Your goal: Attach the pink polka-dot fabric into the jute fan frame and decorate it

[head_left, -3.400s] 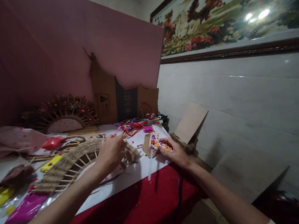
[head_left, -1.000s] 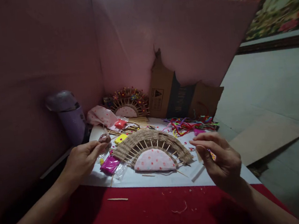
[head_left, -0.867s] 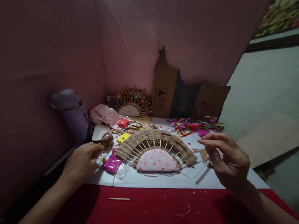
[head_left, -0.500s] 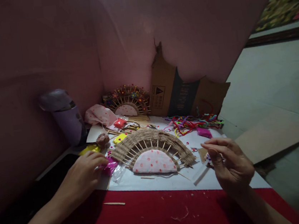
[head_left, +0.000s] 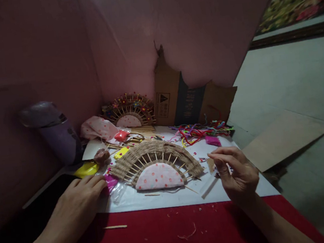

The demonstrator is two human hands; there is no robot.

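Note:
A half-round woven fan (head_left: 155, 162) of twine and wooden sticks, with a pink dotted fabric centre, lies on the white sheet (head_left: 188, 196). My left hand (head_left: 77, 203) rests flat at the sheet's left edge, fingers stretched, its tips touching a magenta clay packet (head_left: 110, 181). My right hand (head_left: 236, 173) hovers right of the fan, thumb and fingers pinched together; what they pinch is hidden or too small to name. A white stick (head_left: 207, 187) lies just under that hand.
A second decorated fan (head_left: 128, 109) leans at the back beside a cardboard box (head_left: 183, 101). Coloured pipe cleaners (head_left: 201, 130), yellow (head_left: 87, 169), red and brown clay packets, a purple flask (head_left: 53, 132) and loose toothpicks (head_left: 115, 227) surround the work. Pink boards wall the back and left.
The view swung left from the table's right end to the fan. My left hand dropped from the brown clay packet to the magenta one. My right hand lowered slightly, still pinched.

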